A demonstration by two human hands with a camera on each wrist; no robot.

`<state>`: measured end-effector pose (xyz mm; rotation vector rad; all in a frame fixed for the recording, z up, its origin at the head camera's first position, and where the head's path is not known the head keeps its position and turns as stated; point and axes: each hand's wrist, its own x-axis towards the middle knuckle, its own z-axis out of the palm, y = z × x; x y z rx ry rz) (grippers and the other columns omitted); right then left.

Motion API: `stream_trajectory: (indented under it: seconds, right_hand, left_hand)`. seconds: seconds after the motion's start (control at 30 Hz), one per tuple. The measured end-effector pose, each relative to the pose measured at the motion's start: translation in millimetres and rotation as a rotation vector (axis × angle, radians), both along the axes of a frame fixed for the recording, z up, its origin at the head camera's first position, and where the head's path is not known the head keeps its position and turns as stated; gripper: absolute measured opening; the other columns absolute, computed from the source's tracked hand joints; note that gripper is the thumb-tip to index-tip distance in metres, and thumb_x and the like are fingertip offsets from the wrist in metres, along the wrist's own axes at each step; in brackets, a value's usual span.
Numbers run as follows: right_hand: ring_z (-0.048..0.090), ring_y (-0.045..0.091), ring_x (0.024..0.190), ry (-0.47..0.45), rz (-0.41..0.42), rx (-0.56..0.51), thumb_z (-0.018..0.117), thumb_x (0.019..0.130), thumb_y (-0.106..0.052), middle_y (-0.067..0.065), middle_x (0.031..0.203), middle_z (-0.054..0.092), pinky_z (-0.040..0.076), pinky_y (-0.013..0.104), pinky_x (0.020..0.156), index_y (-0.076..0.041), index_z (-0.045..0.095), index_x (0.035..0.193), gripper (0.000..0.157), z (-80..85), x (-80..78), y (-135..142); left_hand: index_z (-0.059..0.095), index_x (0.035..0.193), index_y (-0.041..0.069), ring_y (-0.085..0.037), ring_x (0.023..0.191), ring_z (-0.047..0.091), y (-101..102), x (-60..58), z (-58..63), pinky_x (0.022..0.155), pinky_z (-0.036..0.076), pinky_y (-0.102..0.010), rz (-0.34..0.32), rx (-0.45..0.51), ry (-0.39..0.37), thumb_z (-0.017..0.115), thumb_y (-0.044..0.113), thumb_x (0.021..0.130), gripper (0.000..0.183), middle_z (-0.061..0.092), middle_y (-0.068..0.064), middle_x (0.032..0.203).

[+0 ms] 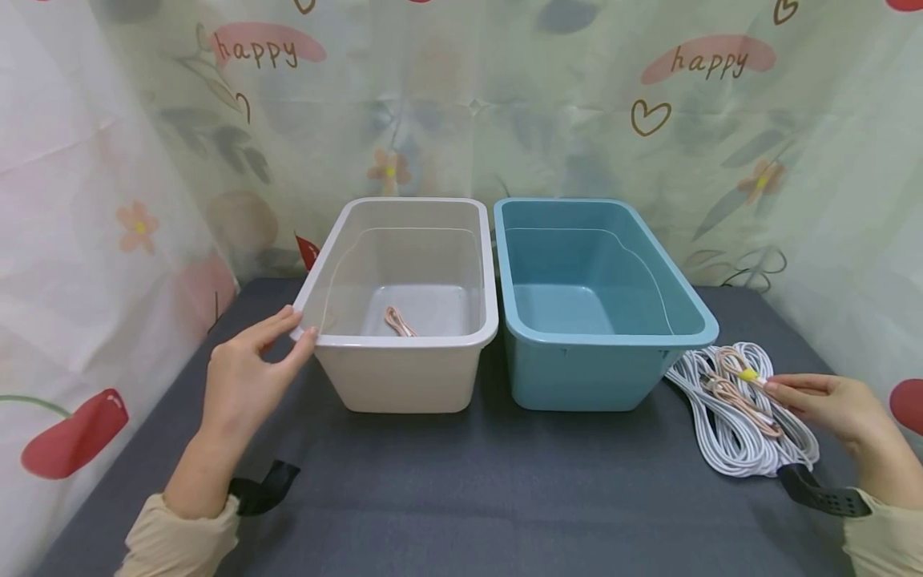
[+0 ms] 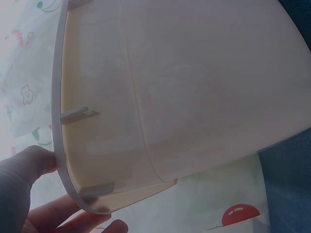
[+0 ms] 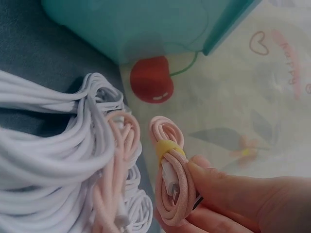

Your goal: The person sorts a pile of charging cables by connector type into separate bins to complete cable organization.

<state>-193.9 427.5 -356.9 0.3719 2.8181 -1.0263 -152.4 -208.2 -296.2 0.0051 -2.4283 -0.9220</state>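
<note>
At the front left corner of the beige bin [image 1: 404, 377], my left hand [image 1: 248, 373] grips the rim between thumb and fingers. A pink coiled cable [image 1: 398, 322] lies on the floor of that bin. My right hand [image 1: 840, 405] pinches another pink coiled cable [image 3: 183, 196] by its side, bound with a yellow tie [image 3: 170, 147]; its light connector shows in the right wrist view. That cable is raised just above a large coil of white cable [image 1: 710, 433]. One more pink cable [image 3: 104, 191] rests on the white coil.
A blue bin [image 1: 584, 377] stands right of the beige one, close to the white coil. Both bins sit on a dark cloth-covered table [image 1: 433, 497]. Printed curtains [image 1: 461, 96] hang behind and at both sides. A black strap [image 1: 267, 489] is at the left wrist.
</note>
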Motion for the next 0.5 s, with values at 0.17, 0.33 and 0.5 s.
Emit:
stream_trajectory:
  seconds: [0.17,0.33,0.5]
  right_hand:
    - [0.055,-0.01,0.068,0.012,-0.026,-0.058,0.059,0.087,-0.048,-0.018,0.082,0.065,0.054,0.025,0.062,-0.005,0.063,0.119,0.053,-2.2,-5.9,6.8]
    - [0.055,-0.011,0.068,0.048,-0.035,-0.076,0.058,0.087,-0.048,-0.033,0.074,0.052,0.051,0.017,0.058,0.005,0.058,0.121,0.062,7.8,-2.2,-4.5]
    - [0.054,-0.015,0.067,0.101,-0.015,-0.125,0.059,0.088,-0.044,-0.034,0.072,0.054,0.049,0.013,0.057,-0.022,0.068,0.099,0.026,23.7,4.4,-16.5]
  left_hand:
    - [0.065,0.119,0.007,-0.033,0.114,0.06,-0.3,-0.3,0.3,0.088,0.051,-0.048,-0.003,0.002,0.004,0.065,0.03,0.086,0.04,0.061,-0.011,0.127]
    - [0.064,0.12,0.008,-0.033,0.114,0.06,-0.5,-0.6,0.4,0.088,0.051,-0.048,-0.005,0.003,0.004,0.065,0.031,0.086,0.04,0.061,-0.01,0.127]
    - [0.064,0.12,0.008,-0.033,0.115,0.059,-0.4,-0.4,0.2,0.088,0.05,-0.049,-0.008,0.008,-0.004,0.065,0.031,0.087,0.041,0.06,-0.011,0.128]
